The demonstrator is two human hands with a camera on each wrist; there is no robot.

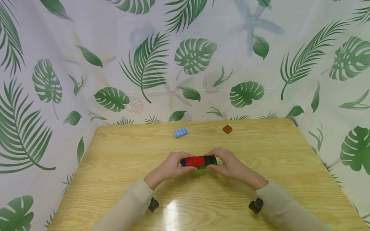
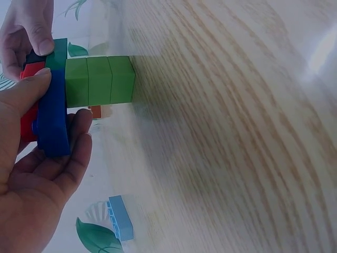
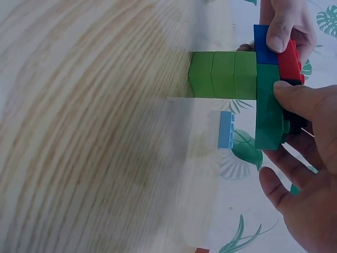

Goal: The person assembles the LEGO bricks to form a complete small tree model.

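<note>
Both hands hold a T-shaped build of toy building bricks at mid-table. Its stem is a column of three light green bricks (image 2: pixel 100 81) standing on the tabletop. Across the column lie a blue brick (image 2: pixel 53 121) and a dark green brick (image 3: pixel 267 116), end to end. A red brick (image 1: pixel 195 161) and a black brick (image 1: pixel 209 160) sit above these. My left hand (image 1: pixel 174 162) grips the blue and red end, thumb on the near side. At the other end, my right hand (image 1: pixel 228 163) pinches the dark green and black bricks. Palms hide parts of the upper bricks.
Toward the back of the wooden table (image 1: pixel 121 179) lies a light blue brick (image 1: pixel 180 132). Right of it is a small reddish-brown brick (image 1: pixel 227 129). A leaf-patterned cloth (image 1: pixel 162 80) hangs behind the table and along its sides.
</note>
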